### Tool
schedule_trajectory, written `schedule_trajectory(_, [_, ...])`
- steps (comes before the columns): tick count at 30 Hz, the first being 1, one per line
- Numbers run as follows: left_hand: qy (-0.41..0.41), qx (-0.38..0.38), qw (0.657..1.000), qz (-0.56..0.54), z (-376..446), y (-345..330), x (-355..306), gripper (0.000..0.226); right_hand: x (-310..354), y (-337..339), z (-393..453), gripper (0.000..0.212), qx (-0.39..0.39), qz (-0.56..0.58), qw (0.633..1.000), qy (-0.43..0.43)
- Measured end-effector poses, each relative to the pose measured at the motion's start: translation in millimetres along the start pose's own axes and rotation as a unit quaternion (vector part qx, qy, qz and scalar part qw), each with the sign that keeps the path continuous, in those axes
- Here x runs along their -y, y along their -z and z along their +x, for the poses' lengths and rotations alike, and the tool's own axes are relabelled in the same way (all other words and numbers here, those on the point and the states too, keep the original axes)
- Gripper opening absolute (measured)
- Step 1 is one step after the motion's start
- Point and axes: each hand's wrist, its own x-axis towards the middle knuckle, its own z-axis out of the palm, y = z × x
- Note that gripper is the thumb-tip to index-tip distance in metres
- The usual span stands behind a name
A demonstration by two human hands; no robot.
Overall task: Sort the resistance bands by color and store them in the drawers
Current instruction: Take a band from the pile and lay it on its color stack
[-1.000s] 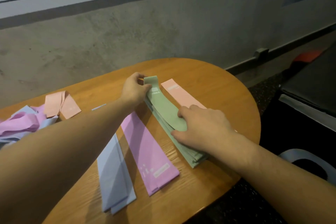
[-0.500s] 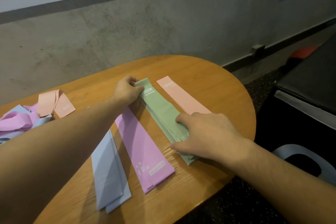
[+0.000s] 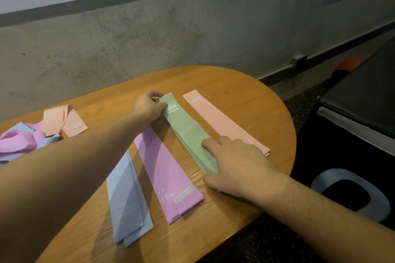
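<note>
Green band stack (image 3: 188, 132), mid-table between purple pile (image 3: 168, 171) and pink pile (image 3: 224, 124): your left hand (image 3: 147, 107) pinches its far end, right hand (image 3: 237, 164) presses flat on its near end; squaring step, unsorted heap (image 3: 27, 139) at the left edge likely next.

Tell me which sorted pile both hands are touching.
The green pile: left hand pinches its far end, right hand presses its near end.

A rounded wooden table with an orange-brown grain top (image 3: 252, 96) stands against a grey concrete wall (image 3: 149, 38). To the right sits a black box-shaped unit (image 3: 363, 100), and near it a grey ring-shaped seat (image 3: 333, 177).
</note>
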Motion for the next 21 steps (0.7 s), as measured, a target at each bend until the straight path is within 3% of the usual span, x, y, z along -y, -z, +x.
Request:
schedule_trajectory(11, [0.014,0.011,0.998,-0.055,2.4,-1.4,-3.5,0.026,8.4,-4.9,1.3,0.062,-0.010,0.025,0.999,-0.022])
schedule_trajectory(21, [0.007,0.006,0.999,-0.051,0.7,3.4,4.3,0.034,9.6,-0.3,-1.1,0.067,-0.009,-0.006,0.999,-0.030])
